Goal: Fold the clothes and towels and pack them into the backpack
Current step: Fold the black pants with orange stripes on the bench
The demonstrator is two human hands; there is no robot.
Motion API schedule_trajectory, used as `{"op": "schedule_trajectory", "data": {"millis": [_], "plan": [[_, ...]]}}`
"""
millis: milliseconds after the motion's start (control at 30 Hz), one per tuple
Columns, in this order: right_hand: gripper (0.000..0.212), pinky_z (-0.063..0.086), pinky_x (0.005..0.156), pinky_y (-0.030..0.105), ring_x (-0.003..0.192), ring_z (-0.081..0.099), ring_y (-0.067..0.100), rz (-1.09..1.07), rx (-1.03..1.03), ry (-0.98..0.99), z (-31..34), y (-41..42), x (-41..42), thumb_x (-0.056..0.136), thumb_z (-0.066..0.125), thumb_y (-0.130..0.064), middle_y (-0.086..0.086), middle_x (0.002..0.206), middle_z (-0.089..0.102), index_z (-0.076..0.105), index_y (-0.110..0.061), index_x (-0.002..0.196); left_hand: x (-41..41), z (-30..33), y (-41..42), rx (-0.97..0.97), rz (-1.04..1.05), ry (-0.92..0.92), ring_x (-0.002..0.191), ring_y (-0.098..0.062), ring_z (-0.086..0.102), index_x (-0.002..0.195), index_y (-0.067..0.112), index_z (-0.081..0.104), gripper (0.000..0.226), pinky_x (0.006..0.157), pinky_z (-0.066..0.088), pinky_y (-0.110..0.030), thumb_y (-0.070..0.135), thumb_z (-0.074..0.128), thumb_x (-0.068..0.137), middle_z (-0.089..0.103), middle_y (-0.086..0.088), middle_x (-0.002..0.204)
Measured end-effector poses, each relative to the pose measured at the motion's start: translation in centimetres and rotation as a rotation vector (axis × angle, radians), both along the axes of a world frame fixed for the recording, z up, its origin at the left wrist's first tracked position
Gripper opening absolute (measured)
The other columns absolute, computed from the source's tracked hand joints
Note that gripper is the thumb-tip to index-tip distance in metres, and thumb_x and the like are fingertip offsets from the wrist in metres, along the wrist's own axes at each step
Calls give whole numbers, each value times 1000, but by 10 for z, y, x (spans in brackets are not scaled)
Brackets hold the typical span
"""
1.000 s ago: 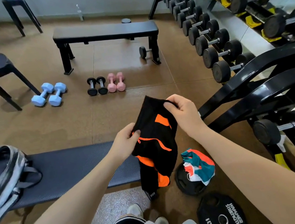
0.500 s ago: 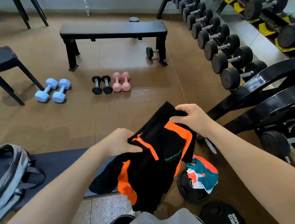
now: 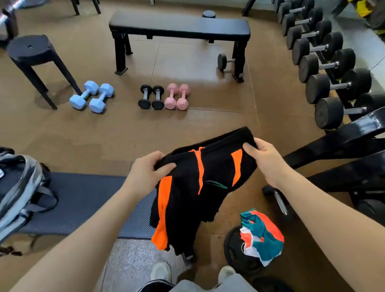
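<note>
A black garment with orange stripes (image 3: 198, 188) hangs in the air in front of me, spread by its top edge. My left hand (image 3: 147, 172) grips its left corner and my right hand (image 3: 263, 159) grips its right corner. Its lower part dangles over the end of a dark padded bench (image 3: 85, 206). A grey and black backpack (image 3: 4, 191) stands open on the left end of that bench. A teal, orange and white cloth (image 3: 264, 236) lies crumpled on a black weight plate (image 3: 234, 249) on the floor at the lower right.
A dumbbell rack (image 3: 327, 70) runs along the right, with black machine bars (image 3: 354, 141) close to my right arm. Ahead on the brown floor are a black bench (image 3: 180, 30), a stool (image 3: 32, 56), and blue (image 3: 92, 97), black and pink dumbbells (image 3: 176, 97). My shoes (image 3: 161, 271) are below.
My hands have moved apart along the garment's top edge, so it now hangs spread wide instead of bunched. The camera has tilted a little and the garment sits lower in view.
</note>
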State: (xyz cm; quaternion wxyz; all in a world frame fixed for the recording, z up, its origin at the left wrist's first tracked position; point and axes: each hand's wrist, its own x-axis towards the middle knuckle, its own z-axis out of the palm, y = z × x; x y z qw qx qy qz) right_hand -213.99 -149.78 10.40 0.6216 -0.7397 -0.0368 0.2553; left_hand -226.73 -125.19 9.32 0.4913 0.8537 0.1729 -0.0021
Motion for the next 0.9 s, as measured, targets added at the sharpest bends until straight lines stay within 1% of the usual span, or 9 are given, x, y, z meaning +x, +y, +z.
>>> {"op": "schedule_trajectory", "data": {"millis": [100, 167, 233, 333, 467, 567, 700, 800, 900], "plan": [[27, 49, 91, 38, 101, 62, 23, 46, -27, -32, -5, -10, 10, 100, 38, -10, 3, 106, 66, 60, -26, 103, 5, 11, -23, 41, 134, -53, 51, -2, 43, 74, 11, 54, 18, 50, 33, -15, 20, 64, 86, 50, 3, 60], [29, 47, 93, 41, 104, 61, 26, 67, -42, -54, -3, -16, 18, 100, 37, -11, 3, 105, 66, 59, -30, 98, 2, 25, -38, -118, 110, -84, 56, 2, 50, 88, 15, 53, 9, 57, 39, -13, 17, 62, 88, 56, 7, 67], [29, 46, 90, 40, 100, 61, 24, 78, -46, -92, 0, -24, 26, 100, 36, -12, 2, 102, 65, 58, -30, 96, -5, 39, -49, -157, -67, -104, 71, 4, 61, 111, 32, 47, 30, 70, 46, -12, 13, 59, 90, 67, 15, 81], [26, 43, 83, 33, 91, 58, 18, 127, -21, -187, 7, -33, 37, 100, 36, -11, 1, 94, 62, 58, -25, 94, -4, 52, -61, 183, -411, -101, 68, -2, 61, 127, 40, 44, 45, 67, 44, -10, 15, 56, 91, 67, 20, 88], [27, 43, 83, 33, 88, 56, 16, 181, 26, -223, 19, -40, 44, 100, 36, -11, -3, 90, 60, 57, -25, 91, 6, 56, -73, 385, -468, 0, 52, -9, 52, 111, 26, 56, 28, 55, 38, -14, 13, 58, 86, 55, 14, 58], [28, 44, 85, 34, 88, 57, 15, 200, 28, -222, 24, -48, 47, 100, 36, -11, -5, 89, 62, 58, -26, 91, 3, 52, -80, 475, -421, 72, 48, -8, 46, 90, 26, 51, 13, 52, 34, -23, 23, 63, 86, 48, 7, 54], [27, 45, 78, 30, 80, 58, 14, 196, 48, -174, 28, -57, 45, 100, 36, -11, -3, 86, 62, 58, -24, 91, -8, 49, -90, 479, -336, 65, 47, -14, 33, 70, 32, 31, 41, 50, 29, -25, 35, 71, 80, 38, 5, 52], [27, 45, 74, 30, 79, 58, 15, 161, 114, -96, 31, -61, 41, 100, 37, -10, -1, 85, 62, 59, -24, 90, -13, 51, -103, 317, -114, -87, 46, -10, 24, 68, 26, 29, 45, 47, 23, -19, 29, 73, 78, 30, 8, 50], [28, 47, 77, 36, 83, 60, 21, 120, 236, 75, 36, -59, 40, 100, 37, -10, 4, 88, 63, 60, -24, 92, -15, 47, -120, -167, 181, -184, 48, -6, 22, 71, 21, 35, 30, 47, 22, -20, 14, 56, 91, 30, 13, 51]]}}
